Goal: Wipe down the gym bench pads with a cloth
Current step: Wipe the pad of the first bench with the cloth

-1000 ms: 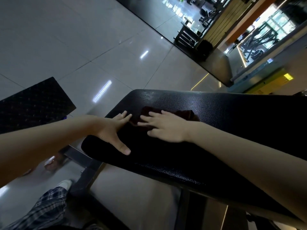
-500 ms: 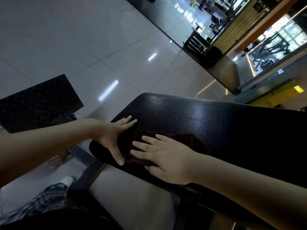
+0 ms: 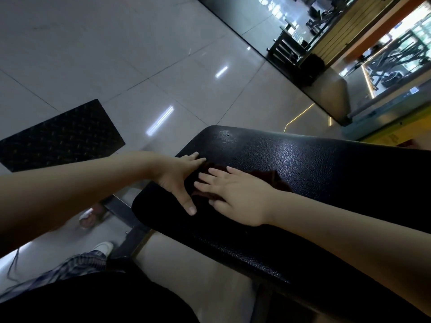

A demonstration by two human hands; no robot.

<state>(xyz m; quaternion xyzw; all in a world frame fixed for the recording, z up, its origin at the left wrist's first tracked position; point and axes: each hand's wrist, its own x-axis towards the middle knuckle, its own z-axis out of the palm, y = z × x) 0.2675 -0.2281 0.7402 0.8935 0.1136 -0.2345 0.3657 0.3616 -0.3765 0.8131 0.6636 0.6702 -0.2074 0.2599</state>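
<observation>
Bench pad, black and grained, runs from the middle of the head view out to the right edge, its rounded end pointing toward the centre left. A dark maroon cloth lies flat on the pad near that end, just left of the frame's centre, mostly covered. The right hand rests palm down on the cloth, fingers straight and slightly spread, gripping nothing; the cloth shows past the knuckles and between the two hands. The left hand lies flat on the pad beside it, fingers straight and together toward the upper side, thumb stretched wide toward the lower edge of the pad. Its fingertips sit right at the cloth's border; whether they touch it I cannot tell.

Below the pad's end a dark metal frame meets the pale tiled floor. A black textured mat lies on the floor at the left. At the lower left are a plaid trouser leg and a white shoe. Gym machines stand in the upper right corner.
</observation>
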